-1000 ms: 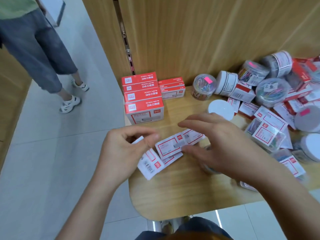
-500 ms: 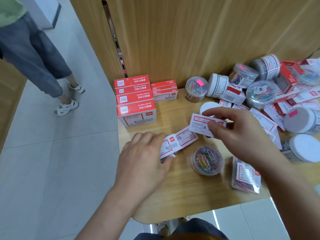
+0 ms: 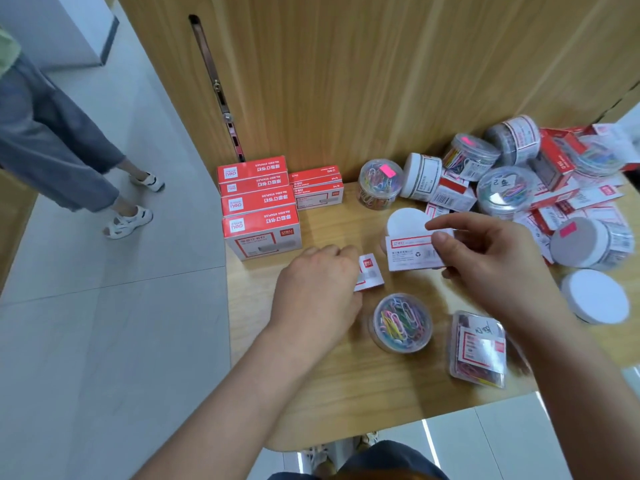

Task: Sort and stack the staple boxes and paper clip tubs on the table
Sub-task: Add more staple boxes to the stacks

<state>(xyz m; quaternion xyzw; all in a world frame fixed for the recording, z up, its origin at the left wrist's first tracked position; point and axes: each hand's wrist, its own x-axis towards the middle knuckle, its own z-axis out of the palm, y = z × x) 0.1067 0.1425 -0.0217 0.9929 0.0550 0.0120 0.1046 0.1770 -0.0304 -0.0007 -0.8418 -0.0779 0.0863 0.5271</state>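
Head view: far to the left of the left hand, a standing person (image 3: 52, 143) waits on the floor beside the counter (image 3: 329, 375). Just beyond the left hand (image 3: 318, 292) sits the stack of big red staple boxes (image 3: 259, 209), with a lower stack (image 3: 317, 190) to its right.

The left hand is knuckles up, its fingers curled down on a small staple box (image 3: 370, 275) that it holds against the counter. It has slid forward over the box since half a second ago. Only one short end now pokes out on its right, where a longer strip showed before.

Between the two hands, nearer the person, the round clip tub (image 3: 400, 322) stands as it did. The right hand (image 3: 485, 268) pinches a second staple box (image 3: 412, 252) between thumb and fingers, much where it was, in front of a white-lidded tub (image 3: 403, 220). Beside the right wrist lies a flat clear tub (image 3: 479, 344). Beyond and to the right of that hand spreads the unsorted heap (image 3: 540, 188) of tubs and boxes.
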